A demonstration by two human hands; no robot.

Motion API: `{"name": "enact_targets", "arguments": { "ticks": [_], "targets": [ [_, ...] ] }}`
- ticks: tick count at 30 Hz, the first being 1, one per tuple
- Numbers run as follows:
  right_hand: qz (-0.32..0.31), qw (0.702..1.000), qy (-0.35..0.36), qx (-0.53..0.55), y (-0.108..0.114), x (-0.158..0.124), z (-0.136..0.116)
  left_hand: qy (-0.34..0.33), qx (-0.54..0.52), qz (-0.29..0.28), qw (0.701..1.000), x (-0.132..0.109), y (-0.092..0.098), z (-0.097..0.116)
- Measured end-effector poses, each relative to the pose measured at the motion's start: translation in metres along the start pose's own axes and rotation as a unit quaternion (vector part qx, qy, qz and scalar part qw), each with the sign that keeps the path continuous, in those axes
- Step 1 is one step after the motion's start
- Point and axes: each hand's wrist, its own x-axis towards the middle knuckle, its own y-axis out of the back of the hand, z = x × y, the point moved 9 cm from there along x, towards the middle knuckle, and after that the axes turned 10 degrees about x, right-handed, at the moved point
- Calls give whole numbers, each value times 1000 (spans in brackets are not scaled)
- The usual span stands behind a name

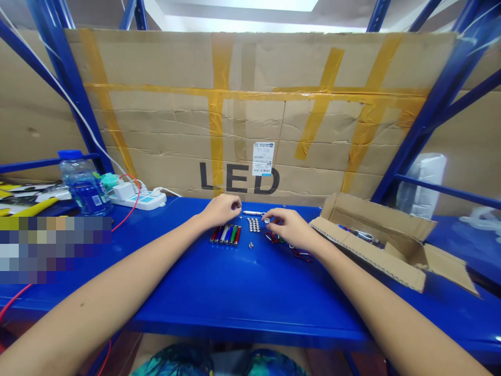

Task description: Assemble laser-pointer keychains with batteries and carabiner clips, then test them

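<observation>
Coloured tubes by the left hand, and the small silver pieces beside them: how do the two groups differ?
The coloured tubes are long and thin; the silver pieces are short and far smaller. The tubes mix red, blue, green and silver, while the pieces are all silver. The tubes lie side by side in one row; the pieces are grouped in several short rows. Both look shiny and rest on the blue table.

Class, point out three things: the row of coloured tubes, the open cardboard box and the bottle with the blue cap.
Row of coloured tubes (226,235): head view, middle of the row.
Open cardboard box (368,253): head view, its near wall.
Bottle (83,184): head view, middle of its body.
</observation>
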Motion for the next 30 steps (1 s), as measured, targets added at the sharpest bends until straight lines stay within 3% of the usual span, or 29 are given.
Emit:
{"name": "enact_targets", "arguments": {
  "ticks": [4,8,19,23,26,30],
  "targets": [
    [19,1000,-9,5,5,0,-4,-100,-46,116,987,-13,30,48],
    [9,999,-18,50,2,0,-6,-197,-33,167,966,-26,33,86],
    [-18,993,-37,115,-5,-1,-6,-254,2,176,951,-35,26,100],
    [-1,994,-37,104,-1,1,-1,-223,6,168,960,-31,29,93],
    [19,996,-36,76,3,3,5,-153,10,161,975,-19,32,68],
    [16,997,-48,58,2,2,7,-80,74,33,993,-4,4,23]
  ]
}}
